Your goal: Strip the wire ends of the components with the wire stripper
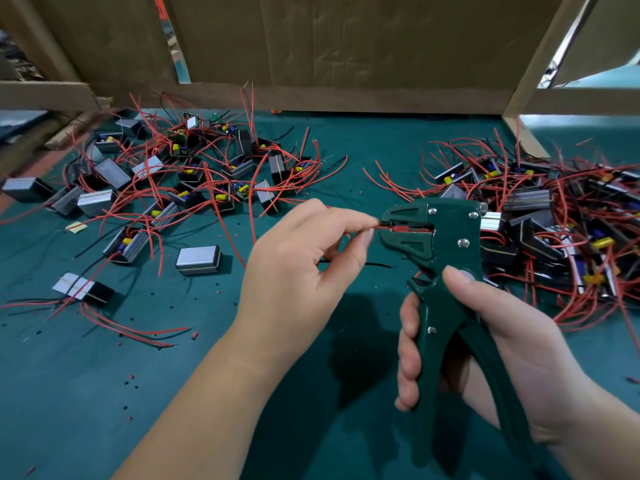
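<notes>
My right hand (491, 344) grips the handles of a dark green wire stripper (440, 258), held upright with its jaws pointing left. My left hand (298, 265) pinches a red wire end (379, 229) between thumb and forefinger and holds it in the stripper's jaws. A black wire (374, 264) runs under my left hand across the mat. A pile of small black-and-silver components with red and black wires (554, 223) lies at the right. A looser spread of the same components (180, 174) covers the left and back of the mat.
The work surface is a green mat (173, 393) dotted with small red and black insulation bits. A single silver-topped component (198, 260) lies left of my left hand. Cardboard walls (346, 46) and wooden frame pieces close the back.
</notes>
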Demonstrator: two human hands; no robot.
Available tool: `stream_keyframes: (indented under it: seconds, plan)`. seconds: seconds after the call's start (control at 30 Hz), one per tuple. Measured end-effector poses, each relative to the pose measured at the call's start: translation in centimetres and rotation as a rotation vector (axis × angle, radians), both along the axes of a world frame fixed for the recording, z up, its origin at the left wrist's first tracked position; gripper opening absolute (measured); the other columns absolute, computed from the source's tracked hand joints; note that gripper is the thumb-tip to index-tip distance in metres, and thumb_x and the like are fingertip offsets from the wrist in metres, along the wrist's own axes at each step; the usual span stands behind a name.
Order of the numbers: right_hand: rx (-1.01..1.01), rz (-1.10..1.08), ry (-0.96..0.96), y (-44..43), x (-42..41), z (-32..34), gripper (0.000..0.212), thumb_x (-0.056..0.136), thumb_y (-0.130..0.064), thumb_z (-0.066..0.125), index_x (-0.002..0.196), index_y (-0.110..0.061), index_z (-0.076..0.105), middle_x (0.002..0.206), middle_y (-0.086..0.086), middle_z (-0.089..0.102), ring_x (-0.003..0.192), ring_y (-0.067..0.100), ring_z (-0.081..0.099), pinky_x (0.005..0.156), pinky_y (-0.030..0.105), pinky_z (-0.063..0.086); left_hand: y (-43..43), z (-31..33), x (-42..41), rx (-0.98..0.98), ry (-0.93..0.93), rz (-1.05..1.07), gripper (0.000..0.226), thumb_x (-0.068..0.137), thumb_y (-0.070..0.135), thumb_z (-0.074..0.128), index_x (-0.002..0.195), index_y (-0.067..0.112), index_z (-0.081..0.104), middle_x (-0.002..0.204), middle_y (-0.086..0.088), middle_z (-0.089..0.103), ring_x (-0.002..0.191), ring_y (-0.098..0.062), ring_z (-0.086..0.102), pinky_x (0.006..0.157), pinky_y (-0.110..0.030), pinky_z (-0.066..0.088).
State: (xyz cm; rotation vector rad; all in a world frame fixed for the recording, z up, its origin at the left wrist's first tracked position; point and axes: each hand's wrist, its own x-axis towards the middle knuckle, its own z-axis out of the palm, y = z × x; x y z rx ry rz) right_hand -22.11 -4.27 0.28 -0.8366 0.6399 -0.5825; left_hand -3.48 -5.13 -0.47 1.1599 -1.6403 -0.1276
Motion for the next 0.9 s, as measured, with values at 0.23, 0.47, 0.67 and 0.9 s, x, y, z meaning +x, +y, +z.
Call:
stream_keyframes:
  seconds: [0.23, 0.47, 0.67, 0.9]
  plan:
    - [0.055, -0.151, 0.035, 0.5, 0.4, -0.1, 0.066, 0.049, -0.071, 0.075, 0.060, -0.010, 0.054, 0.049, 0.014, 0.045, 0.036, 0.026, 0.045, 0.045, 0.033, 0.043, 0.4, 0.1, 0.0, 0.164, 0.086, -0.061, 0.019, 0.092, 0.028, 0.050, 0.111, 0.028, 0.054, 0.071, 0.012, 0.050, 0.054, -0.004, 0.046, 0.056, -0.008, 0.033]
    - [0.008, -0.170, -0.169, -0.4, 0.2, 0.1, 0.054, 0.057, -0.050, 0.079, 0.080, -0.002, 0.067, 0.082, 0.025, 0.061, 0.065, 0.038, 0.060, 0.067, 0.054, 0.052, 0.2, 0.3, -0.2, 0.354, 0.354, -0.054, 0.022, 0.089, 0.024, 0.045, 0.090, 0.027, 0.066, 0.059, 0.004, 0.044, 0.049, -0.008, 0.037, 0.046, -0.023, 0.029]
    - [-0.102, -0.048, -0.177, 0.2, 0.6, -0.5, 0.051, 0.060, -0.039, 0.080, 0.095, -0.003, 0.071, 0.097, 0.021, 0.060, 0.071, 0.043, 0.061, 0.073, 0.056, 0.048, -0.2, 1.9, 1.1, 0.743, 1.287, -0.650, 0.035, 0.075, 0.046, 0.050, 0.075, 0.012, 0.061, 0.065, 0.002, 0.035, 0.053, -0.012, 0.024, 0.049, -0.022, 0.028]
    - [-0.155, 0.224, -0.085, 0.8, 0.6, -0.9, 0.049, 0.072, -0.037, 0.072, 0.110, -0.007, 0.066, 0.085, 0.036, 0.061, 0.078, 0.038, 0.061, 0.068, 0.038, 0.049, 0.3, 1.8, 0.3, 0.820, 1.634, -0.630, 0.043, 0.080, 0.056, 0.045, 0.070, 0.014, 0.044, 0.074, 0.002, 0.025, 0.075, -0.015, 0.009, 0.062, -0.026, 0.015]
